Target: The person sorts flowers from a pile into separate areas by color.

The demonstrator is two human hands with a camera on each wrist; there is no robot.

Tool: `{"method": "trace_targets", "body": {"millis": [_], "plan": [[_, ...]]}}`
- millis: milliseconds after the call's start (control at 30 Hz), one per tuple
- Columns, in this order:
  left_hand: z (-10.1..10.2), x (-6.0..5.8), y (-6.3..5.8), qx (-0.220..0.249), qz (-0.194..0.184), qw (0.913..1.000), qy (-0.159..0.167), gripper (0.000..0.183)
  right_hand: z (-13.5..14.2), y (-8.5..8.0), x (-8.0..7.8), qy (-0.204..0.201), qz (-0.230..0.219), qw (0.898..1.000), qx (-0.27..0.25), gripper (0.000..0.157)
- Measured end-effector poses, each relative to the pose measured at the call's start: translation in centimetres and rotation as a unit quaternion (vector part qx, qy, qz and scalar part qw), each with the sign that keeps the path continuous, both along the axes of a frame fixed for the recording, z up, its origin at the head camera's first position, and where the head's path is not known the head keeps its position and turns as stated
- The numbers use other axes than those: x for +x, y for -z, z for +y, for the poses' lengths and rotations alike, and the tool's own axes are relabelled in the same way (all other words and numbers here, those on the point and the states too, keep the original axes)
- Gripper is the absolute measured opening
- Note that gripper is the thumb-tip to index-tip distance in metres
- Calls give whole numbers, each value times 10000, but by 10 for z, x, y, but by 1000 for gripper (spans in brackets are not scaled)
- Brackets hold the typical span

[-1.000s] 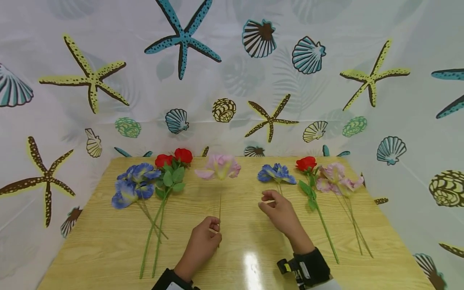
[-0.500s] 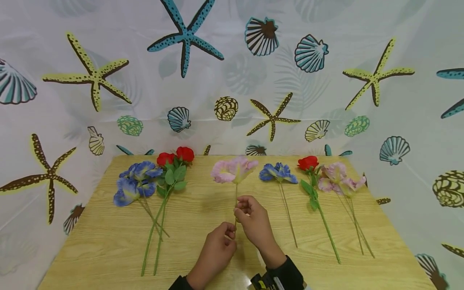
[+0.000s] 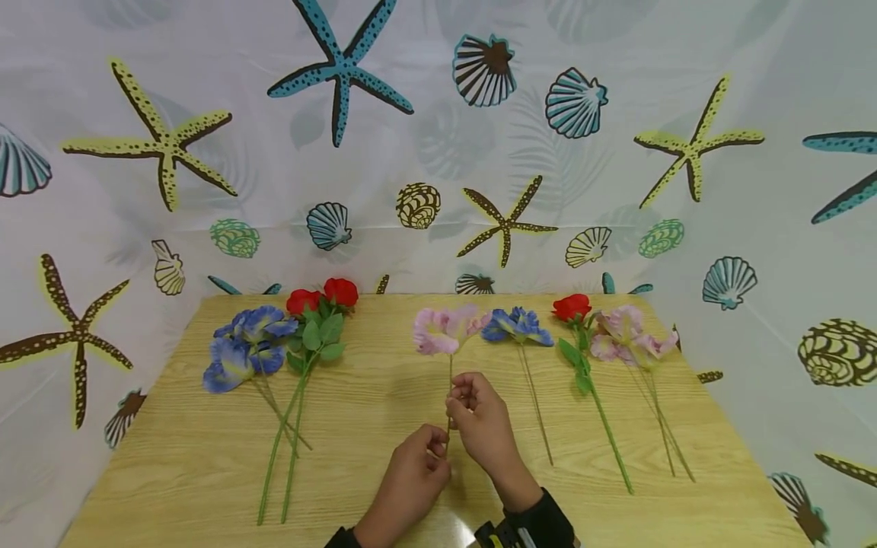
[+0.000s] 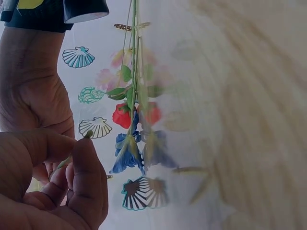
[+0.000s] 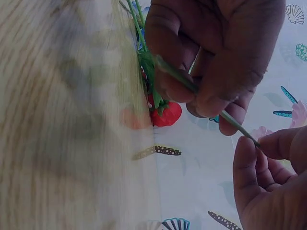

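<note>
A pink artificial flower (image 3: pixel 447 330) with a thin stem stands upright above the middle of the table. Low on its stem (image 5: pixel 182 79), my left hand (image 3: pixel 413 470) pinches between thumb and fingers. My right hand (image 3: pixel 482 422) pinches the same stem a little higher, below the bloom. In the left wrist view, the stem's end shows at the fingertips of my left hand (image 4: pixel 62 177). The right wrist view has the stem running slantwise from my left hand to the fingertips of my right hand (image 5: pixel 276 167).
Blue flowers (image 3: pixel 250 342) and red roses (image 3: pixel 322 297) lie on the table (image 3: pixel 171 472) at left. At right lie a single blue flower (image 3: pixel 517 326), a red rose (image 3: pixel 572 307) and pink flowers (image 3: pixel 630 335). A shell-and-starfish-print cloth (image 3: pixel 384 167) hangs behind.
My right hand has come left from near the single blue flower and taken hold of the pink flower's stem. My left hand has moved right with the pink flower.
</note>
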State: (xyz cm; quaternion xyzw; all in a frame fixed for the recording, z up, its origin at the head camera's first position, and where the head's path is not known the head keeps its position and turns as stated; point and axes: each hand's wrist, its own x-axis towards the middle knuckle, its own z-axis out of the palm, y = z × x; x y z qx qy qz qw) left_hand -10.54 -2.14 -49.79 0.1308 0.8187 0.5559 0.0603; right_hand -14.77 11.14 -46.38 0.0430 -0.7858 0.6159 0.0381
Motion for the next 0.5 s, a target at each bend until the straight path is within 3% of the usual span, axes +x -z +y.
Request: {"method": "trace_targets", "body": {"millis": [200,300,500], "plan": [[0,0,3,-29,71,9999,66,32,4,10,-2,34,30,10000,50,19],[-3,-3,5,-309,136,9994,73,40,10,9,-3,103,113,9997,197,20],[-23,-12,8,-910,267,9951,-282,52,31,7,-7,566,103,9953,779,22]]}}
